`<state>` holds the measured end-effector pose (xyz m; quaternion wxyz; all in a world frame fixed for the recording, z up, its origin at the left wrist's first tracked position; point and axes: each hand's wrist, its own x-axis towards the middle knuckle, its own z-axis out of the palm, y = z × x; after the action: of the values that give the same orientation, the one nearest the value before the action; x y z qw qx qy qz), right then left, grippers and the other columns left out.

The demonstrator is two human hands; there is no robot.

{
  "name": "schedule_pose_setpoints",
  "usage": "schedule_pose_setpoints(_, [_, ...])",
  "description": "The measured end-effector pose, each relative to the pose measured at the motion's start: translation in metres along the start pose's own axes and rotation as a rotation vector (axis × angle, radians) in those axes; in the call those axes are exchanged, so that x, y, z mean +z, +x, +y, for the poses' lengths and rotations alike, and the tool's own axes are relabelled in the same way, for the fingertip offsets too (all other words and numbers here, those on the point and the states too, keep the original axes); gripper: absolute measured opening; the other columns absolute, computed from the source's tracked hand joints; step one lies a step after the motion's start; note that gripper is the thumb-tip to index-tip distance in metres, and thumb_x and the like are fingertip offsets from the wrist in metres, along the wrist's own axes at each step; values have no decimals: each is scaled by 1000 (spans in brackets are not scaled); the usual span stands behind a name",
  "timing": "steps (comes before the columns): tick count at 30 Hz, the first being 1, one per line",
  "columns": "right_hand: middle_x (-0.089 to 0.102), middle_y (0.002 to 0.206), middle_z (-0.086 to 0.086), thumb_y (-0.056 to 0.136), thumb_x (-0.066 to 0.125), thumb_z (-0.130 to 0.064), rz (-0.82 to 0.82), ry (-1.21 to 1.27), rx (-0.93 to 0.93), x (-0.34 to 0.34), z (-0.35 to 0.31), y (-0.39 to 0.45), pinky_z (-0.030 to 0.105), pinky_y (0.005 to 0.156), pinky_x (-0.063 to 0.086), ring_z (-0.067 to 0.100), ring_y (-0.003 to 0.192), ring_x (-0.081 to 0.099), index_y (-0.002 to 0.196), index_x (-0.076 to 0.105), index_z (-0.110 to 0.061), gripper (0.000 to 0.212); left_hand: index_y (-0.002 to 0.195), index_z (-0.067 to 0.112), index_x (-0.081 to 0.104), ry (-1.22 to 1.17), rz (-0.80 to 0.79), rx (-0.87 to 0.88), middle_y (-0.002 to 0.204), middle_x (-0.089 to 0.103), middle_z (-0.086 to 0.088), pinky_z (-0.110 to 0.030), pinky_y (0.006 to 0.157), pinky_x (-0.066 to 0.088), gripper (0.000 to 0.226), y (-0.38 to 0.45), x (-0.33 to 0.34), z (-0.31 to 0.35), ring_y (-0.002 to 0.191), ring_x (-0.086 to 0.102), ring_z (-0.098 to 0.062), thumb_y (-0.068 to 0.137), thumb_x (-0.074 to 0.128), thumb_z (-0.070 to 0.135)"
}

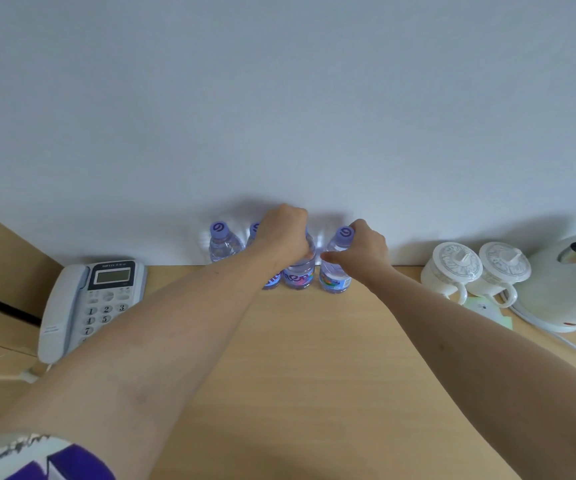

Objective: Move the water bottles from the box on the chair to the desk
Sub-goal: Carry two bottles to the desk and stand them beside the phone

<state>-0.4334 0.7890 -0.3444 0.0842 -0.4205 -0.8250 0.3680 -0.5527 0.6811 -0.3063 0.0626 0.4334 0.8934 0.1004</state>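
Observation:
Several small clear water bottles with purple caps stand in a row at the back of the wooden desk (314, 358), against the white wall. My left hand (284, 235) grips the top of the third bottle (298, 271). My right hand (362, 249) grips the neck of the rightmost bottle (336, 275), whose cap shows beside my fingers. The leftmost bottle (222, 242) stands free. The second bottle (254, 233) is mostly hidden behind my left hand and forearm. The box and chair are out of view.
A white desk telephone (85, 303) lies at the left. Two white lidded cups (452, 268) and a white electric kettle (563, 289) with its cord stand at the right. A small green-white card (487, 310) lies in front of the cups.

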Motion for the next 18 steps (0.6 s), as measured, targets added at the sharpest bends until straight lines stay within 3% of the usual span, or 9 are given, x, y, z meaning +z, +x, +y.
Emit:
schedule_pose_setpoints(3, [61, 112, 6, 69, 88, -23, -32, 131, 19, -1, -1, 3, 34, 80, 51, 25, 98, 58, 118, 54, -11, 61, 81, 8, 64, 55, -1, -21, 86, 63, -16, -31, 50, 29, 27, 2, 1, 2, 81, 65, -35, 74, 76, 32])
schedule_pose_setpoints(5, [59, 108, 4, 69, 87, -30, -27, 60, 23, 0, -2, 3, 35, 79, 50, 25, 95, 57, 118, 51, -12, 63, 85, 8, 63, 58, -8, -9, 89, 63, -14, -31, 57, 34, 31, 2, 3, 4, 82, 63, -35, 76, 78, 34])
schedule_pose_setpoints(8, [62, 103, 6, 71, 84, -31, -2, 7, 27, 0, -5, 4, 40, 80, 53, 27, 94, 59, 112, 55, -10, 54, 79, 10, 55, 57, -42, 18, 92, 64, -17, -31, 58, 35, 19, 4, 0, 2, 85, 65, -38, 79, 70, 20])
schedule_pose_setpoints(10, [63, 109, 7, 73, 81, -23, 0, 69, 27, 0, -4, 6, 36, 77, 52, 26, 96, 59, 113, 58, -10, 47, 74, 15, 53, 39, -103, 29, 86, 62, -10, -29, 55, 33, 17, 5, -4, -2, 86, 64, -35, 76, 69, 12])
schedule_pose_setpoints(13, [60, 116, 8, 77, 79, -19, -29, 95, 10, -3, -2, 5, 30, 76, 44, 23, 95, 55, 123, 52, -10, 55, 70, 18, 52, 31, -115, 30, 76, 56, -3, -27, 50, 29, 20, 3, -9, -4, 80, 60, -31, 74, 67, 7])
schedule_pose_setpoints(16, [58, 106, 7, 73, 84, -34, -29, -70, -12, -7, -2, 4, 33, 78, 45, 25, 96, 54, 116, 53, -10, 58, 85, 8, 66, 52, -105, 39, 93, 67, -13, -29, 59, 42, 9, 3, -12, 1, 82, 64, -34, 76, 66, 8])
schedule_pose_setpoints(18, [59, 91, 3, 73, 84, -35, -21, -79, -15, -10, -4, 4, 34, 74, 46, 25, 90, 54, 105, 59, -11, 47, 76, 12, 64, 54, -125, 33, 90, 68, -13, -30, 62, 48, 9, 3, -15, 1, 81, 65, -35, 72, 72, 9])
